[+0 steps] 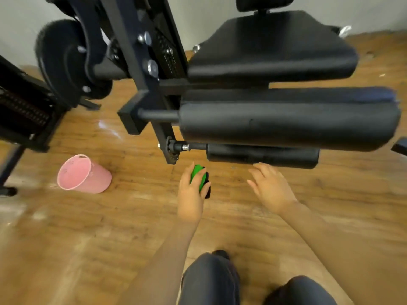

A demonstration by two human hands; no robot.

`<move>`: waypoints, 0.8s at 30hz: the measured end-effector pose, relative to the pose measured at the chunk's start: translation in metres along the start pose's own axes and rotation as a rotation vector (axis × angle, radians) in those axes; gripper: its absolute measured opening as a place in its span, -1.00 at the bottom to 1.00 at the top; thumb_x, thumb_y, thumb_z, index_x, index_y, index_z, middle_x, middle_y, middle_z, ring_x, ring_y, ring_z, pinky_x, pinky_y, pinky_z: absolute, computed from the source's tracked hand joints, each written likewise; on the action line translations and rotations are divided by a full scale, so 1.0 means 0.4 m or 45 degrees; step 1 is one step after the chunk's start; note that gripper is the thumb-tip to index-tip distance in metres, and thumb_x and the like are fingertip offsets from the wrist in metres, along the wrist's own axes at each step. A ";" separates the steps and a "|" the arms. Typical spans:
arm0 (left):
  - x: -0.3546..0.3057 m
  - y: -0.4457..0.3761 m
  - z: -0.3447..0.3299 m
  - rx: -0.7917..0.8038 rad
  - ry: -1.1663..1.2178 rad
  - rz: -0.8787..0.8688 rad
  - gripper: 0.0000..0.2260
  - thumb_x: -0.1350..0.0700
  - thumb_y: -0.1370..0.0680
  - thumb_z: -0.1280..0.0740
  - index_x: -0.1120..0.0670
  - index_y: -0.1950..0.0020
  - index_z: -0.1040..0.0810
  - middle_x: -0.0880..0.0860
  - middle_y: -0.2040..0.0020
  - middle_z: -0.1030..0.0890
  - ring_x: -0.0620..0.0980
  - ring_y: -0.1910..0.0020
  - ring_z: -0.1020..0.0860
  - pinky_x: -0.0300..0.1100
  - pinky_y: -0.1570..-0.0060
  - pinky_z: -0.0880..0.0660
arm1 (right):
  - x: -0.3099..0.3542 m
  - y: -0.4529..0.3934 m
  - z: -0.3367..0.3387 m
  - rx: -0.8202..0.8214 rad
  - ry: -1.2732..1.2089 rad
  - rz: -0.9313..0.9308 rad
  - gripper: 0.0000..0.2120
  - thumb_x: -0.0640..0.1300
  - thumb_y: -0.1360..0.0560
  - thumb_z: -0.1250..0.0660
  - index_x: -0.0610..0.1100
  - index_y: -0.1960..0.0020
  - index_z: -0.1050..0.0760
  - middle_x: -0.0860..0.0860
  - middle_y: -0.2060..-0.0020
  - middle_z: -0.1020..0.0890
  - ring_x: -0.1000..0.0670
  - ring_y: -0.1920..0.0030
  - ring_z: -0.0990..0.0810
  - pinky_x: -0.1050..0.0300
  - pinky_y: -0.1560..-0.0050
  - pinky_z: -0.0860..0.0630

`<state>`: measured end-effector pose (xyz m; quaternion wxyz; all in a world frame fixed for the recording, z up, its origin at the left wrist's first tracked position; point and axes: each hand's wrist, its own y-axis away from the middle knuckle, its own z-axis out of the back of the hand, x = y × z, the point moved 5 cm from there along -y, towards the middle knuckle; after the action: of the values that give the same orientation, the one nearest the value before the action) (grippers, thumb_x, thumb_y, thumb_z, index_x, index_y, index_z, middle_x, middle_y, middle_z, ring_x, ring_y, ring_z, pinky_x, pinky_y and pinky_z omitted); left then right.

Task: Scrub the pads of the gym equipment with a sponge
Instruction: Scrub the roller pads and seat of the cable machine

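My left hand (191, 192) grips a green sponge with a dark scrubbing side (200, 178), held just below and left of the lowest black roller pad (263, 155). My right hand (271, 186) is spread with straight fingers, its fingertips close under that lower pad; I cannot tell whether they touch it. Above it lies the big black roller pad (288, 125), and higher up the black seat pad (273, 49) with a small headrest pad (264, 3) behind it.
A pink bucket (83, 175) stands on the wooden floor (88, 238) to the left. The black steel frame (152, 84) and a black weight plate (63, 60) rise at the upper left. My dark trouser knees (211, 280) are at the bottom.
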<state>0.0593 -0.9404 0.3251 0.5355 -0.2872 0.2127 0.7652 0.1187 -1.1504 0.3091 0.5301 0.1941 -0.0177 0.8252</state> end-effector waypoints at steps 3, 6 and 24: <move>-0.158 0.057 0.127 0.068 -0.062 -0.114 -0.63 0.10 -0.61 -0.26 0.02 -0.43 -0.41 0.05 -0.53 -0.20 0.02 -0.51 -0.13 -0.05 -0.47 -0.19 | 0.059 0.072 0.180 0.052 0.023 0.011 -0.55 0.07 -0.66 -0.03 -0.08 -0.48 -0.26 -0.03 -0.47 -0.27 -0.03 -0.48 -0.20 0.06 -0.46 -0.16; -0.318 0.049 0.244 -0.041 0.020 -0.155 -0.64 0.28 -0.55 -0.34 0.11 -0.34 -0.51 0.07 -0.46 -0.30 0.04 -0.47 -0.25 0.07 -0.36 -0.37 | 0.107 0.114 0.384 -0.010 0.037 0.040 -0.55 0.08 -0.65 -0.04 -0.08 -0.48 -0.27 -0.02 -0.44 -0.33 -0.03 -0.45 -0.26 0.07 -0.46 -0.19; -0.981 -0.212 0.421 -0.250 -0.189 -0.784 -0.59 0.26 -0.46 -0.45 0.14 -0.30 -0.53 0.18 -0.38 -0.44 0.16 -0.40 -0.39 0.12 -0.34 -0.39 | 0.044 0.057 1.139 -0.521 0.251 0.062 -0.55 0.05 -0.61 -0.17 -0.13 -0.43 -0.36 -0.08 -0.35 -0.46 -0.08 -0.38 -0.38 -0.02 -0.41 -0.27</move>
<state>0.2062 -1.0788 0.7108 0.7254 -0.3316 0.0015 0.6032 0.2297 -1.2522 0.7402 0.5375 0.0004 -0.1374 0.8320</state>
